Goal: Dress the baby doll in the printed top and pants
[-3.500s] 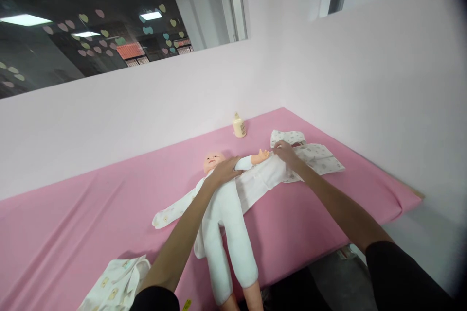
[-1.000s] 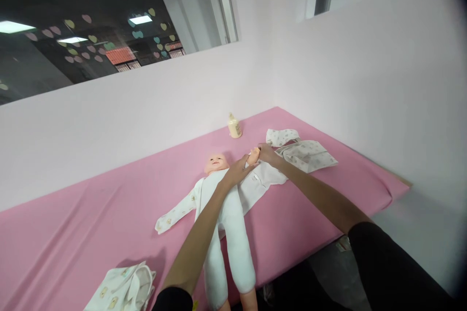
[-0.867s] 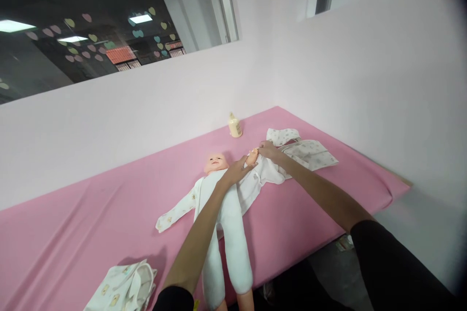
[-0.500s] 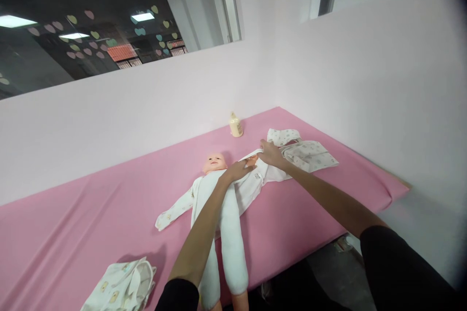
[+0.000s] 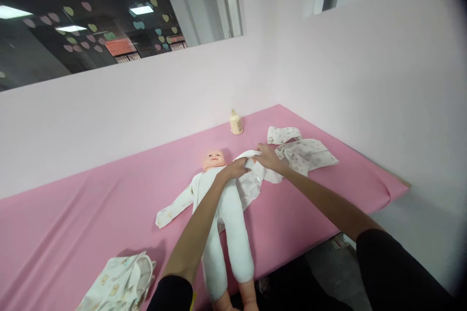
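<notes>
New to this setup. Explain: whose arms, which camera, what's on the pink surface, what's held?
There's no robot: these are a person's two bare hands. The only view is from a camera worn on the person's head, looking forward and down.

A doll lies on its back on the pink surface, one arm in a printed sleeve. The right hand pinches a white garment; the left hand is by the doll's other shoulder, its grip unclear.

Also there: a cream bottle, printed clothes at right, a printed cloth at near left.
</notes>
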The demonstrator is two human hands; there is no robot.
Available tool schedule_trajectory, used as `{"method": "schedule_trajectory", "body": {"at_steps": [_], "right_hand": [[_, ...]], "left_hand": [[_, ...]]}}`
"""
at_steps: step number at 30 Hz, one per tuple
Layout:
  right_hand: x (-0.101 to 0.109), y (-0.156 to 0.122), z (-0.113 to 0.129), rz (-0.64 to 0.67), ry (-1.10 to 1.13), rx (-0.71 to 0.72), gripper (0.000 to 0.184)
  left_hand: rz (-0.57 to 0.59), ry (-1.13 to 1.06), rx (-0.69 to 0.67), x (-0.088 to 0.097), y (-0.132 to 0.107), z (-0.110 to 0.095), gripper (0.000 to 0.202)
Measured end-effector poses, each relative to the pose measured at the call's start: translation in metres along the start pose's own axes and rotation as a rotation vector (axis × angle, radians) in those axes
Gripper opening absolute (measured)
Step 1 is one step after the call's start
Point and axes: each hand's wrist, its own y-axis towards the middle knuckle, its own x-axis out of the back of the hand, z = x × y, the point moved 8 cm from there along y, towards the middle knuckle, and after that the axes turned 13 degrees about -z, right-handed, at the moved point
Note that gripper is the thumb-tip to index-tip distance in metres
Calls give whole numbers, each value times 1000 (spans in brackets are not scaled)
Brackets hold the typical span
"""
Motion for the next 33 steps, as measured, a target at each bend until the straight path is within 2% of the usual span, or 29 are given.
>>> {"method": "schedule_trajectory", "body": {"at_steps": [3,7,11,15,19,21,23,25,26,29,33], "right_hand": [[-13,-16,18,36,79,30,19],[-26,-34,30,52,174,50,27],[-26,-38,24,43,241,29,34],[-19,-43,5,54,230,-38,30],[-10,-64,-17,140,200,-122,36],[-5,-76,-23,186,196,-123,35],[0,-87,-25,214,189,-109,30],[2,-95,-25,234,195,-109,28],[1,-98,-24,247,213,-118,27],[-7,-103,-12,294,304,-160,23],[-23,-106,22,318,394,-115,19]], "left_hand": [[-42,23,-39,-5,7,-4,28],[-92,58,-74,-3,10,-10,27],[-126,125,-50,3,7,-9,22],[-153,205,-4,7,-8,-9,18],[-273,261,40,24,-55,-11,34],[-441,295,100,43,-92,-6,41],[-645,314,240,64,-136,8,45],[-711,219,432,71,-177,32,52],[-704,127,540,69,-195,46,56],[-610,-233,779,44,-233,79,64],[-644,-543,916,21,-252,90,69]]}}
